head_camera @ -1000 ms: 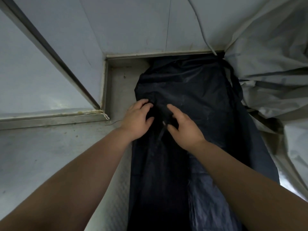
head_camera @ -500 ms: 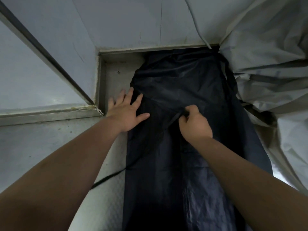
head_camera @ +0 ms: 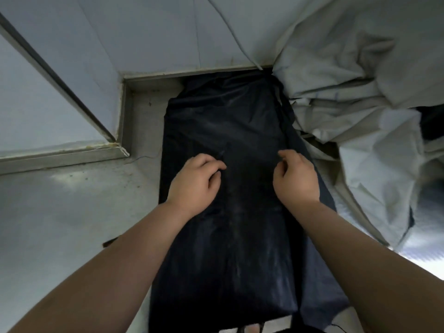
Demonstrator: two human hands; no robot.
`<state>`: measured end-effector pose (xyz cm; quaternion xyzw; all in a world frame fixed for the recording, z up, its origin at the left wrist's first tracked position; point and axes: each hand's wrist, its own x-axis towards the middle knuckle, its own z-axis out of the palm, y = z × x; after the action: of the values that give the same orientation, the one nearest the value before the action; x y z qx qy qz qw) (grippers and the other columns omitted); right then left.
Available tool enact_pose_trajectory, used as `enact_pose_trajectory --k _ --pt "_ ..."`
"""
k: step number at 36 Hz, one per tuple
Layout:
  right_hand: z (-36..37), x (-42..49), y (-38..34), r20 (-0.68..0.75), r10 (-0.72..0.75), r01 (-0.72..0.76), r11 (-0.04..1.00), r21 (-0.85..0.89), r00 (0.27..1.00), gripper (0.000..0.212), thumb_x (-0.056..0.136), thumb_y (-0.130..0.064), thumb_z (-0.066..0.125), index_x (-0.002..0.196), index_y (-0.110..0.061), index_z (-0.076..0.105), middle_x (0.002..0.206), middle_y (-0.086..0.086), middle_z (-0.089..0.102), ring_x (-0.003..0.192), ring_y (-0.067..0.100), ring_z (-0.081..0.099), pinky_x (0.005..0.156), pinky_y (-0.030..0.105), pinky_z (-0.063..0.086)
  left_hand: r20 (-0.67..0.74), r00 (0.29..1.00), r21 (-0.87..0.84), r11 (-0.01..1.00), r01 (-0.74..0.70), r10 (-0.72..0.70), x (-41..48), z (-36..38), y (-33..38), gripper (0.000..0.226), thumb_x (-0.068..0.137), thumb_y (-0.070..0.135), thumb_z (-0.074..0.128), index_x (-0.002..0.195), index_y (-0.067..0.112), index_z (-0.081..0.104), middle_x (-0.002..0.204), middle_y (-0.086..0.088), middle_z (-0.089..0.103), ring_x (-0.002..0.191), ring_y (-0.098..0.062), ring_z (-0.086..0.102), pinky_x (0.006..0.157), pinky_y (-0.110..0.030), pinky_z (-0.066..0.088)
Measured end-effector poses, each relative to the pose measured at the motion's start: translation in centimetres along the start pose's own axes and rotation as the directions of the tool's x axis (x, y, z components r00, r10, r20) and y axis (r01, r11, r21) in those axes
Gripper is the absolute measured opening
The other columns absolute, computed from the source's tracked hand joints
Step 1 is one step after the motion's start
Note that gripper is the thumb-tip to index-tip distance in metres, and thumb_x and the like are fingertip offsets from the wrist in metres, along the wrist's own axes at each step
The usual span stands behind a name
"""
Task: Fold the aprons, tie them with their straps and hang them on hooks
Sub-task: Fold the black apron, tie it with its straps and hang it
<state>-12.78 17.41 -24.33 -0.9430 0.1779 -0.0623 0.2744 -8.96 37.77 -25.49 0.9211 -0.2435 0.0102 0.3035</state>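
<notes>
Lying flat, dark apron (head_camera: 228, 236) (long, glossy) — left hand (head_camera: 195, 182), right hand (head_camera: 296, 180) pinching it

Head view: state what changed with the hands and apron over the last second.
The left hand went from flat at the left edge of the apron to curled on it. The right hand moved from centre toward the right edge. Neither grip is clear. The apron and grey cloth stayed put.

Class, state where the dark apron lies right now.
In the head view the dark apron lies mid-frame on the grey surface, pale crumpled fabric at its right.
</notes>
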Motion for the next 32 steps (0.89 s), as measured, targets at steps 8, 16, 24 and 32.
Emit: enact_pose_trajectory --k 8,16,24,32 --pt "-3.6 -1.8 6.3 0.187 0.510 -0.518 0.855 -0.008 0.839 0.066 0.091 -0.040 0.051 0.142 -0.005 0.028 0.143 0.023 0.035 0.130 0.040 0.036 0.107 0.044 0.033 0.487 0.826 0.235 0.953 0.191 -0.285 -1.8 4.8 5.6 0.058 0.093 0.052 0.044 0.146 0.036 0.027 0.157 0.005 0.008 0.144 -0.021 0.005 0.115 -0.047 0.007" --pt "-4.8 -2.5 7.3 0.497 0.466 -0.656 0.679 0.328 0.732 0.039 0.071 -0.035 0.080 0.095 -0.007 0.066 0.095 0.007 0.069 0.086 0.026 0.067 0.082 0.037 0.055 0.515 0.787 0.205 0.940 0.273 -0.341 -3.1 5.6 6.1 0.071 0.087 0.047 0.058 0.146 0.044 0.019 0.158 0.009 -0.009 0.144 -0.016 -0.013 0.115 -0.052 -0.008" --pt "-5.3 -2.9 3.3 0.344 0.163 -0.264 0.926 0.270 0.925 0.023 0.093 -0.024 0.053 0.113 -0.014 0.050 0.098 -0.001 0.053 0.096 0.019 0.053 0.076 0.025 0.038 0.455 0.832 0.057 0.943 0.328 -0.317 -3.2 4.8 5.7 0.057 0.085 0.036 0.065 0.137 0.040 0.041 0.156 0.007 0.014 0.145 -0.014 0.002 0.117 -0.049 -0.002" --pt "-0.4 -5.1 -0.5 0.769 -0.053 -0.489 0.743 0.456 0.637 0.065 0.090 0.008 0.044 0.149 -0.012 0.024 0.151 0.007 0.032 0.138 0.016 0.031 0.103 0.022 0.030 0.296 0.830 -0.473 0.683 0.557 -0.472 -3.3 3.0 5.4 0.027 0.097 0.034 0.047 0.121 0.030 0.058 0.121 0.012 0.057 0.117 -0.007 0.050 0.096 -0.019 0.036"
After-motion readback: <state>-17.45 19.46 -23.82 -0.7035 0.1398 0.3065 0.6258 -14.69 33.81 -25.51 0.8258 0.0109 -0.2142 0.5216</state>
